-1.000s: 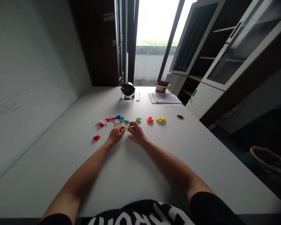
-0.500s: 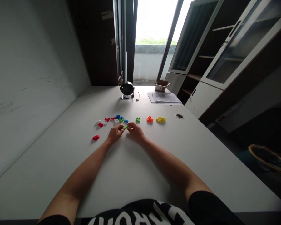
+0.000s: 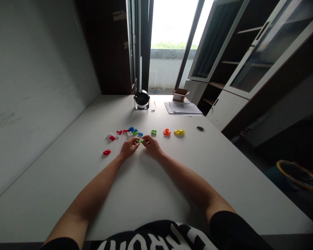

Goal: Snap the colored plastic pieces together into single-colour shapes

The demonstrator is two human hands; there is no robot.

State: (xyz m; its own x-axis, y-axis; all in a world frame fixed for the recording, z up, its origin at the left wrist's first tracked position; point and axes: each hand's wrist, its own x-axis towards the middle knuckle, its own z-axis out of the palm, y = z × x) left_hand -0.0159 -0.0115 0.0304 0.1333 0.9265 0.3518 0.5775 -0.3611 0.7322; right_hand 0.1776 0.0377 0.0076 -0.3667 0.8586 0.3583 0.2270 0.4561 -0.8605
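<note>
Between my two hands is a small bright green plastic piece [image 3: 141,141], its exact shape too small to make out. My left hand [image 3: 129,147] pinches its left end, and my right hand [image 3: 151,144] grips the right end. Just beyond the fingers lie a small blue piece [image 3: 140,134] and another green piece [image 3: 135,133]. Past my right hand sits a separate green block-like piece [image 3: 153,132]. To the left of my left hand, a red piece [image 3: 106,152] lies alone.
Several blue, white and red pieces [image 3: 112,138] cluster at left. An orange piece [image 3: 167,132] and a yellow piece [image 3: 179,132] lie rightward. Farther back on the white table [image 3: 146,194] are a round black device [image 3: 141,98], papers [image 3: 184,108] and a cardboard box [image 3: 179,94].
The green piece has turned slightly between my fingers and now looks more level. Both hands stay almost in place; the other pieces have not moved.
</note>
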